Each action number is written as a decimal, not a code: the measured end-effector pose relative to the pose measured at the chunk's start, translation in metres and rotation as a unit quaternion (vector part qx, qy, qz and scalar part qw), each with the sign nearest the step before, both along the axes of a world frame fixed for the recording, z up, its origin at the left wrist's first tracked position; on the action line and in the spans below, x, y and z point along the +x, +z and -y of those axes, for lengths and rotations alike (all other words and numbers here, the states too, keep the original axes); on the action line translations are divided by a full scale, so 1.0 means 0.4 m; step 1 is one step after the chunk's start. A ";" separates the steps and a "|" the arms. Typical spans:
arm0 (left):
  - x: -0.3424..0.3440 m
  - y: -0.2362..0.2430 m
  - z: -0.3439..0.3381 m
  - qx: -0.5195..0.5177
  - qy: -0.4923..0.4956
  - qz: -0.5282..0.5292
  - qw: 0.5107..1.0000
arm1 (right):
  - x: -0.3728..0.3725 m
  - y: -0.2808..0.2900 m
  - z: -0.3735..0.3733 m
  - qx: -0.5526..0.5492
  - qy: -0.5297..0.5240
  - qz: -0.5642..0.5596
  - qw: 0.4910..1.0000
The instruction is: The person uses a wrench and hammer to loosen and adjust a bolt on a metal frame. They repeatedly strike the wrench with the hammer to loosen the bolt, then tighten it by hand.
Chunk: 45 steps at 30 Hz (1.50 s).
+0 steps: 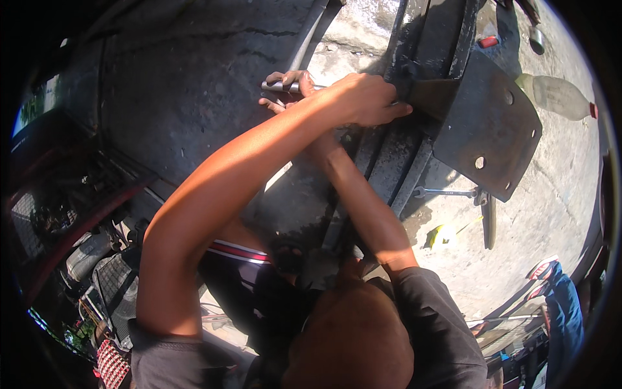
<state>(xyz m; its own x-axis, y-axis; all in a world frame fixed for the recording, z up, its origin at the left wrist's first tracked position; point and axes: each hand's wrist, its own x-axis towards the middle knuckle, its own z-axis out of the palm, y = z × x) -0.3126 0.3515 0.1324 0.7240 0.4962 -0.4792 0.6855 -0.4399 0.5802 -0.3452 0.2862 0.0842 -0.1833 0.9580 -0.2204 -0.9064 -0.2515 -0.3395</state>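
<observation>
My arms cross over a dark metal frame [392, 162]. My left hand [372, 100] reaches across to the right, fingers curled and thumb pointing toward a bracket on the frame; what it grips is hidden underneath. Under that forearm, my right hand [295, 94] comes out on the left with a shiny metal bar [278, 86] lying across it. Its thumb presses on the bar and some fingertips stick out past it. The bar runs toward my left hand, where its far end is hidden. Just right of the left hand stands a flat steel plate [492, 126] with several holes, joined to the frame.
A wrench [447, 192] lies on the concrete below the plate, near a yellow item [444, 237]. To the right are a plastic bottle [560, 97] and a small red object [488, 42]. Someone in blue trousers [565, 311] is at lower right. Machinery [84, 253] stands at left.
</observation>
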 end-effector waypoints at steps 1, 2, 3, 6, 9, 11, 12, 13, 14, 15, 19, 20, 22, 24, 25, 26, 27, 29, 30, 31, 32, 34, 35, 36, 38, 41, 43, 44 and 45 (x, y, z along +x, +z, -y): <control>0.004 0.000 -0.008 0.008 -0.020 -0.003 1.000 | -0.005 -0.013 -0.019 0.023 -0.024 -0.029 0.999; 0.011 0.001 -0.015 0.024 -0.041 -0.009 0.999 | -0.005 -0.023 -0.034 0.028 -0.038 -0.045 0.998; 0.020 0.003 -0.022 0.040 -0.062 -0.016 0.997 | -0.002 -0.033 -0.047 0.034 -0.052 -0.061 0.996; 0.039 -0.028 -0.037 0.090 -0.147 -0.006 0.985 | 0.018 -0.061 -0.099 0.028 -0.102 -0.142 0.984; 0.074 -0.030 -0.059 0.099 -0.194 -0.021 0.976 | 0.058 -0.068 -0.158 0.012 -0.175 -0.215 0.961; 0.078 -0.019 -0.074 0.087 -0.201 -0.041 0.975 | 0.059 -0.103 -0.189 0.038 -0.179 -0.201 0.962; 0.073 -0.016 -0.079 0.080 -0.202 -0.045 0.975 | 0.057 -0.122 -0.191 0.049 -0.184 -0.171 0.967; 0.069 -0.014 -0.086 0.076 -0.203 -0.053 0.975 | 0.055 -0.137 -0.191 0.056 -0.185 -0.160 0.968; 0.070 -0.013 -0.088 0.057 -0.195 -0.064 0.977 | 0.055 -0.153 -0.189 0.062 -0.187 -0.148 0.969; 0.071 -0.013 -0.088 0.038 -0.187 -0.073 0.979 | 0.055 -0.169 -0.188 0.068 -0.188 -0.135 0.970; 0.016 -0.047 -0.067 -0.053 -0.085 -0.011 0.995 | -0.009 -0.094 -0.115 0.017 -0.201 -0.032 0.979; 0.015 -0.045 -0.062 -0.076 -0.067 -0.004 0.995 | -0.009 -0.107 -0.097 -0.007 -0.178 -0.025 0.984; 0.002 -0.047 -0.042 -0.125 -0.030 0.007 0.992 | -0.017 -0.112 -0.070 -0.085 -0.149 -0.047 0.984; 0.002 -0.053 -0.023 -0.083 -0.016 0.000 0.996 | -0.029 -0.105 -0.082 0.011 -0.198 -0.112 0.974; 0.021 -0.043 -0.024 -0.071 -0.019 -0.026 0.997 | -0.026 -0.103 -0.088 0.001 -0.207 -0.125 0.970; 0.030 -0.037 -0.024 -0.059 -0.023 -0.052 0.997 | -0.028 -0.100 -0.085 -0.005 -0.206 -0.136 0.969; 0.027 -0.037 -0.021 -0.061 -0.022 -0.040 0.997 | -0.031 -0.096 -0.081 -0.011 -0.204 -0.148 0.968; 0.034 -0.032 -0.025 -0.056 -0.027 -0.014 0.998 | -0.022 -0.093 -0.091 0.007 -0.208 -0.157 0.965; 0.040 -0.030 -0.024 -0.041 -0.023 -0.004 0.999 | -0.016 -0.095 -0.099 0.026 -0.209 -0.157 0.965; 0.035 -0.034 -0.016 -0.029 -0.016 0.001 0.999 | -0.022 -0.090 -0.098 0.041 -0.208 -0.161 0.964; 0.030 -0.037 -0.009 -0.018 -0.009 0.005 1.000 | -0.028 -0.084 -0.096 0.044 -0.211 -0.189 0.958; 0.027 -0.043 0.003 0.027 -0.027 0.006 0.999 | -0.034 -0.056 -0.099 0.052 -0.216 -0.246 0.944; 0.027 -0.044 0.008 0.050 -0.036 0.006 0.998 | -0.026 -0.026 -0.096 0.010 -0.221 -0.235 0.946; 0.027 -0.046 0.012 0.036 -0.034 -0.012 0.999 | -0.025 -0.037 -0.089 0.011 -0.213 -0.237 0.948; 0.033 -0.028 0.013 0.013 -0.030 -0.044 0.998 | -0.020 -0.039 -0.086 0.016 -0.196 -0.237 0.951; 0.029 -0.024 0.014 0.018 -0.022 -0.040 0.999 | -0.026 -0.043 -0.085 -0.040 -0.203 -0.229 0.951; 0.018 -0.029 0.020 0.024 -0.011 -0.026 0.999 | -0.035 -0.039 -0.080 -0.057 -0.196 -0.218 0.954; 0.013 -0.040 0.019 0.031 -0.007 -0.010 0.999 | -0.036 -0.040 -0.082 -0.057 -0.190 -0.211 0.957; 0.009 -0.049 0.024 0.038 -0.003 0.006 0.999 | -0.036 -0.041 -0.078 -0.058 -0.185 -0.205 0.959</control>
